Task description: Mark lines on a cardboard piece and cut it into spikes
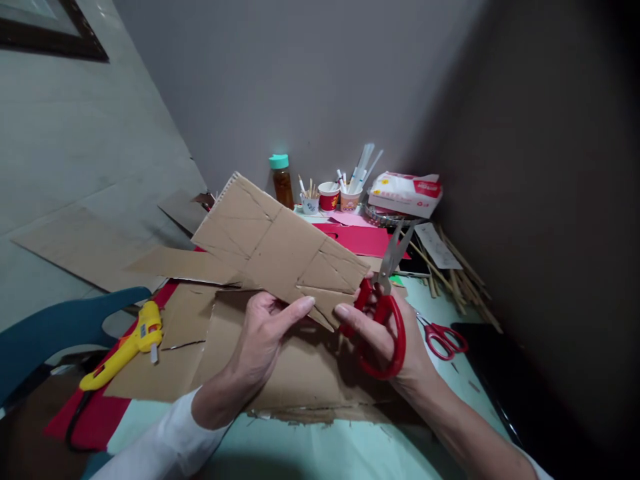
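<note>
- The left hand (263,337) pinches the lower edge of a pencil-marked cardboard piece (280,247).
- The right hand (413,353) holds large scissors (385,279), blades slightly parted and pointing toward the desk's (285,450) far edge; its thumb touches the piece.
- Toward the left edge lies a yellow glue gun (131,347).
- Along the far edge stand a bottle (283,183) and three cups.
- Wooden sticks (463,287) lie toward the far right corner.
</note>
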A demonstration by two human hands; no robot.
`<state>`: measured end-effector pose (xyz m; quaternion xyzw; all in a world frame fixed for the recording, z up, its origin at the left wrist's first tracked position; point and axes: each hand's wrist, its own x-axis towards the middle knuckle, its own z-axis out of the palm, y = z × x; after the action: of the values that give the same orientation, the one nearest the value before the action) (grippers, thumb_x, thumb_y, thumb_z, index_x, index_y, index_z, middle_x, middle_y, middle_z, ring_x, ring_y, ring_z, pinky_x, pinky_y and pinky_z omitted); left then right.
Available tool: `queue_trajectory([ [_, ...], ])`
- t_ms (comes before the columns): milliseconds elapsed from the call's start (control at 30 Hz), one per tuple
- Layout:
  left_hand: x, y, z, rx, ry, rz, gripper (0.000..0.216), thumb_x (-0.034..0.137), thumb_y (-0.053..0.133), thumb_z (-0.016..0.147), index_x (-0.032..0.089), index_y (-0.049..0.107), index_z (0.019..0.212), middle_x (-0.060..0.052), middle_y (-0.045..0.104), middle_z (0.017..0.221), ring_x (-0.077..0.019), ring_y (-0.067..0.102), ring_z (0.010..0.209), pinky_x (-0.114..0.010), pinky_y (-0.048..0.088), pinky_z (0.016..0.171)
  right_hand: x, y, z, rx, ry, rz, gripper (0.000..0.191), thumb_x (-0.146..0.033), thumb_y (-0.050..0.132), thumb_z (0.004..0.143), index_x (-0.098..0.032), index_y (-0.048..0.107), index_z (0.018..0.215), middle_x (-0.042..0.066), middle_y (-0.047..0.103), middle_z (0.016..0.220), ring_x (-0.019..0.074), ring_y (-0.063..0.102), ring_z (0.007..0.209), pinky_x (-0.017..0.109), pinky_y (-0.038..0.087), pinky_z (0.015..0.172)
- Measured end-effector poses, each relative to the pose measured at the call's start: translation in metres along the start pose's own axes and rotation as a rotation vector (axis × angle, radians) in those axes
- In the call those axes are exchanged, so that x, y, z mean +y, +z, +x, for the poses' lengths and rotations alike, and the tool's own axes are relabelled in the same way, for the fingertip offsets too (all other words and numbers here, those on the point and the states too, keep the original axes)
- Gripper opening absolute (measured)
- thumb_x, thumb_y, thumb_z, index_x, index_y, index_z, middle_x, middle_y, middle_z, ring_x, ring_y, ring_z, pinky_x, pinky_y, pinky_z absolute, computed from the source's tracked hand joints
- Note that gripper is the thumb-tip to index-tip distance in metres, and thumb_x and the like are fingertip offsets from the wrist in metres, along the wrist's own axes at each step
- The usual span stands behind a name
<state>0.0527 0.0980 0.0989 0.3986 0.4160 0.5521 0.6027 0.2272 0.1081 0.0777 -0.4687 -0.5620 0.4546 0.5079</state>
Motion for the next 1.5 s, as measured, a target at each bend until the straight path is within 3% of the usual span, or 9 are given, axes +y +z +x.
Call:
queue_trajectory([
  [133,0.001,-0.007,0.006,0.085,0.013,0.006,0.024,0.035,0.079,0.076,0.012,0.078,0.07,-0.007,0.075,0.066,-0.0188,0.069,0.057,-0.029,0.058,0.059,0.005,-0.005,-0.002,0.014,-0.023,-0.042,0.038,-0.048,0.077,0.081,-0.023,0.052,0.093,-0.002,0.064,0.078,0.0161,0.061,0.062,0.028,0.048,0.057],
  [200,0.002,-0.011,0.008,0.141,0.049,0.037,0.024,0.033,0.082,0.072,0.013,0.075,0.061,-0.004,0.07,0.056,-0.0165,0.065,0.049,-0.027,0.056,0.053,0.006,-0.005,-0.001,0.011,-0.014,-0.024,0.037,-0.048,0.076,0.082,-0.024,0.051,0.095,-0.002,0.064,0.078,0.0167,0.062,0.063,0.029,0.049,0.058],
  [467,-0.002,-0.018,0.011,0.254,0.181,0.146,0.026,0.03,0.083,0.071,0.018,0.07,0.052,0.0,0.066,0.047,-0.0135,0.065,0.046,-0.021,0.052,0.052,0.006,0.0,-0.006,0.041,0.021,0.009,0.049,-0.047,0.078,0.079,-0.026,0.05,0.113,-0.001,0.066,0.09,0.0166,0.064,0.068,0.029,0.051,0.061],
  [833,-0.012,-0.027,0.012,0.277,0.269,0.293,0.029,0.037,0.082,0.077,0.019,0.073,0.057,-0.001,0.07,0.052,-0.0157,0.068,0.05,-0.024,0.051,0.054,-0.006,0.01,-0.01,0.115,0.018,0.135,0.069,-0.041,0.08,0.074,-0.025,0.043,0.131,-0.004,0.06,0.081,0.0156,0.061,0.063,0.028,0.05,0.057],
  [1200,-0.011,-0.028,0.014,0.289,0.282,0.342,0.023,0.032,0.082,0.076,0.019,0.076,0.058,-0.001,0.072,0.053,-0.014,0.068,0.05,-0.021,0.05,0.053,-0.013,0.014,-0.013,0.133,-0.113,0.118,0.05,-0.029,0.077,0.076,-0.025,0.047,0.116,-0.007,0.06,0.071,0.0132,0.06,0.058,0.023,0.052,0.053],
  [1500,0.001,-0.018,0.016,0.258,0.126,0.076,0.031,0.027,0.085,0.065,0.018,0.062,0.045,0.001,0.061,0.042,-0.0124,0.061,0.041,-0.02,0.047,0.043,0.004,0.005,-0.007,0.097,-0.151,0.07,0.045,-0.029,0.079,0.081,-0.029,0.047,0.112,-0.006,0.061,0.081,0.013,0.06,0.065,0.025,0.053,0.059],
])
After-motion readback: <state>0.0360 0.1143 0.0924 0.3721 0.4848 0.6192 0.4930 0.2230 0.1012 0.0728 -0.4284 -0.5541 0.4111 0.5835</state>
